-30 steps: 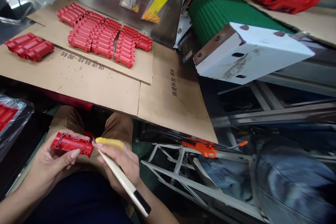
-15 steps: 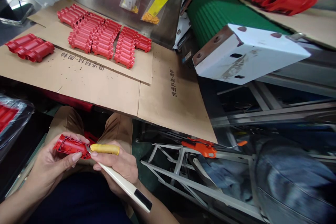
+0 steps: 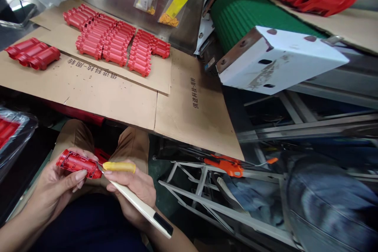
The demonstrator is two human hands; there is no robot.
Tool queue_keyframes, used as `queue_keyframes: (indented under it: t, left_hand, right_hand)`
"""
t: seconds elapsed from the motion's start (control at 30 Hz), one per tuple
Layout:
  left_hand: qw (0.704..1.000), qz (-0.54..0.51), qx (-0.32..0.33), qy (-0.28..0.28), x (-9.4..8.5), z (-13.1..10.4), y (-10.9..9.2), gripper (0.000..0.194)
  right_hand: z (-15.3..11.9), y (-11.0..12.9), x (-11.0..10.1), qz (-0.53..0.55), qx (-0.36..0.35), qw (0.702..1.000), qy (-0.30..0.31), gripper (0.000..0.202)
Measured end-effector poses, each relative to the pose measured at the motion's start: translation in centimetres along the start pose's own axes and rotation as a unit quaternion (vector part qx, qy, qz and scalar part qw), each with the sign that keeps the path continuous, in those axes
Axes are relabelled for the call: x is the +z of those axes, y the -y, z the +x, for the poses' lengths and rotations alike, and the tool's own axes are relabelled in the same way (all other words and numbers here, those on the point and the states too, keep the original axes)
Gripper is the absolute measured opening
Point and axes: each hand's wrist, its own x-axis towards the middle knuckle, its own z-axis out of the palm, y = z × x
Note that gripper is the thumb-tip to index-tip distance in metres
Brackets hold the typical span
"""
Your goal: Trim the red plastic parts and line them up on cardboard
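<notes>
Over my lap, my left hand [image 3: 60,181] is closed around a red plastic part [image 3: 79,163], with the thumb across its lower side. My right hand [image 3: 134,185] grips a knife with a white handle [image 3: 140,206] and a black end. A yellow cover [image 3: 119,167] sits on one finger of that hand. The thin blade [image 3: 100,168] meets the right end of the red part. Rows of similar red parts [image 3: 113,41] lie on the cardboard, and a smaller group [image 3: 33,53] lies at its left.
A green conveyor belt [image 3: 254,15] ends in a white metal bracket [image 3: 280,61] at the right. An orange tool [image 3: 226,166] hangs below the cardboard's edge [image 3: 197,134]. Small bags [image 3: 175,8] lie at the back. A plastic-lined box [image 3: 25,130] stands at left.
The red part has shifted slightly left and turned a little in my left hand. My right hand and the knife have moved very slightly to the right and down.
</notes>
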Motion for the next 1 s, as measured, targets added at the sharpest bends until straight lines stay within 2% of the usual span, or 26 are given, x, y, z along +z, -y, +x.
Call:
queue_keyframes:
  t: [0.17, 0.27, 0.37, 0.47, 0.53, 0.57, 0.63, 0.7, 0.73, 0.77, 0.83, 0.93, 1.0]
  left_hand:
    - [1.000, -0.001, 0.009, -0.002, -0.2, 0.1, 0.2, 0.039]
    - [1.000, 0.018, 0.023, 0.005, -0.2, 0.2, 0.3, 0.036]
    - [1.000, 0.013, 0.025, -0.005, 0.3, 0.1, 0.0, 0.043]
    - [0.999, -0.007, 0.033, -0.016, 0.7, 0.1, -0.3, 0.062]
    - [0.999, 0.004, 0.042, -0.015, 0.8, 0.1, -0.4, 0.067]
    - [0.998, 0.017, 0.049, -0.017, 0.8, 0.0, -0.4, 0.067]
    - [0.995, 0.053, 0.079, -0.028, 0.7, -0.1, -0.3, 0.064]
    - [0.987, 0.092, 0.125, -0.045, 0.7, -0.3, 0.0, 0.061]
    - [0.981, 0.109, 0.149, -0.056, 0.7, -0.5, 0.3, 0.059]
    - [0.975, 0.122, 0.172, -0.067, 0.8, -0.6, 0.5, 0.056]
    - [0.964, 0.139, 0.211, -0.079, 0.9, -0.9, 1.1, 0.051]
    - [0.951, 0.154, 0.259, -0.066, 0.6, -0.9, 1.9, 0.044]
    - [0.942, 0.171, 0.285, -0.042, 0.2, -0.7, 2.1, 0.041]
  right_hand:
    - [0.1, -0.3, -0.2, -0.006, 0.011, 1.000, 0.008, 0.020]
    - [0.5, -0.8, -0.7, 0.009, 0.023, 0.999, 0.047, 0.013]
    - [1.2, -1.2, -1.5, -0.059, -0.067, 0.989, 0.114, 0.016]
    - [1.6, -1.2, -2.1, -0.189, -0.176, 0.952, 0.163, 0.023]
    - [1.6, -1.2, -2.2, -0.217, -0.193, 0.941, 0.172, 0.024]
    - [1.5, -1.3, -2.0, -0.204, -0.189, 0.946, 0.164, 0.024]
    - [1.2, -1.5, -1.7, -0.137, -0.138, 0.972, 0.131, 0.021]
    - [0.9, -1.7, -1.3, -0.027, -0.024, 0.996, 0.084, 0.014]
    - [0.8, -1.8, -1.1, 0.040, 0.047, 0.996, 0.063, 0.011]
    - [0.8, -1.8, -0.9, 0.109, 0.120, 0.986, 0.047, 0.012]
    - [0.9, -1.9, -0.7, 0.243, 0.227, 0.943, 0.024, 0.019]
    - [1.1, -1.9, -0.1, 0.394, 0.296, 0.870, 0.009, 0.030]
    - [0.8, -1.8, 0.3, 0.467, 0.333, 0.819, 0.023, 0.035]
